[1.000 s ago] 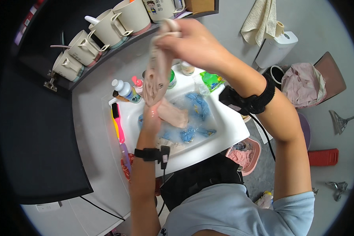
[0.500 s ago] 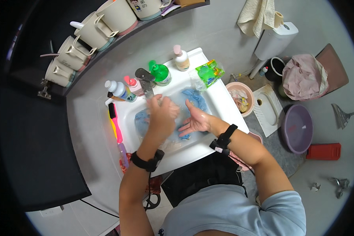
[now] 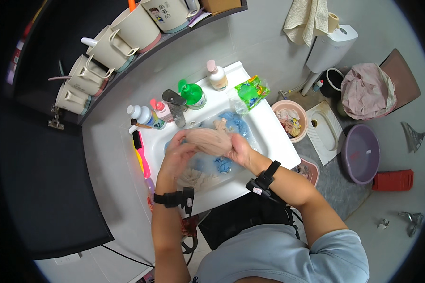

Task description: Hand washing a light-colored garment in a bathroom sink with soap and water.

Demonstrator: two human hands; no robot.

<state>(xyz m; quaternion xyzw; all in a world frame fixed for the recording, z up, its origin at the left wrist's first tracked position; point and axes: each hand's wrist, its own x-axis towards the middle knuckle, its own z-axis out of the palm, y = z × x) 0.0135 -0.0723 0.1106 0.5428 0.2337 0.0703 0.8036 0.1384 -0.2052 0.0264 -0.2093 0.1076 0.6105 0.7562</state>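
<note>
A wet beige cloth is stretched between my two hands above the white sink. My left hand grips its left end, fingers curled round the fabric. At the other end, my right hand is closed on it, and a loose part of the cloth hangs up toward the far side of the sink. Cloudy water fills the basin, with blue cloth lying in it toward the far right. Another pale cloth lies in the water at the near left. The dark faucet stands just beyond my hands.
Along the sink's back ledge stand a green pump bottle, a pink pump bottle, a white-and-blue bottle and a cream pump bottle. A green packet lies at the right corner, a pink brush on the left edge.
Both hands have taken hold of the beige cloth and lifted it out over the water. Before, my right hand was open and empty, and my left hand was near the faucet.
</note>
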